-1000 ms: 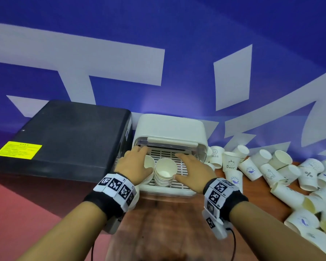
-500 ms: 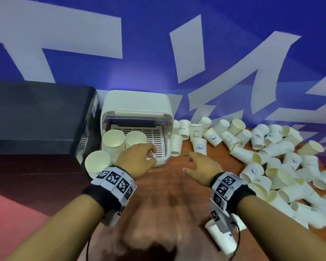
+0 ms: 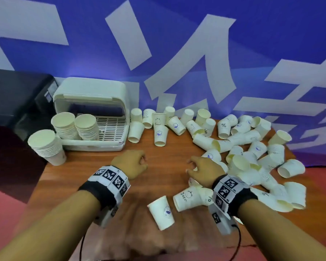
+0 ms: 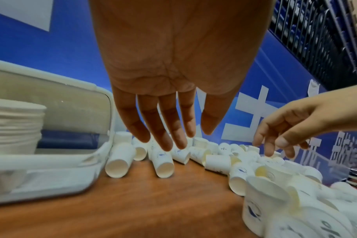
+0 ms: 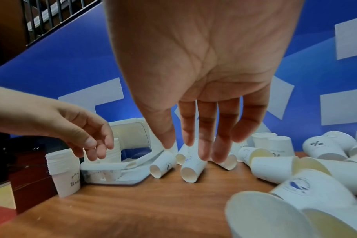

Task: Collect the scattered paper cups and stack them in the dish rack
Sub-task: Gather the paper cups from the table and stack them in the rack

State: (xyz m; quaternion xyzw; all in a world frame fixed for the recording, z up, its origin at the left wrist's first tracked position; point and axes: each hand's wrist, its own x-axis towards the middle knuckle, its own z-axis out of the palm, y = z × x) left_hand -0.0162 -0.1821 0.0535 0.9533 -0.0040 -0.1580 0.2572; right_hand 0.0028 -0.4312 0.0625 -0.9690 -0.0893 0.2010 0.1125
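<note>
Both hands hung over the bench [image 3: 105,187], holding nothing. The left hand [image 3: 130,162] had its fingers [image 4: 165,128] loosely extended; the right hand [image 3: 205,170] likewise, fingers relaxed and spread near the loose cups [image 3: 248,147] lying on the bench's right side. Two stacks [image 3: 77,127] stood in the rack [image 3: 94,142]; a third stack [image 3: 45,146] stood beside it on the bench. The rack's rear was hidden under its lid.
</note>
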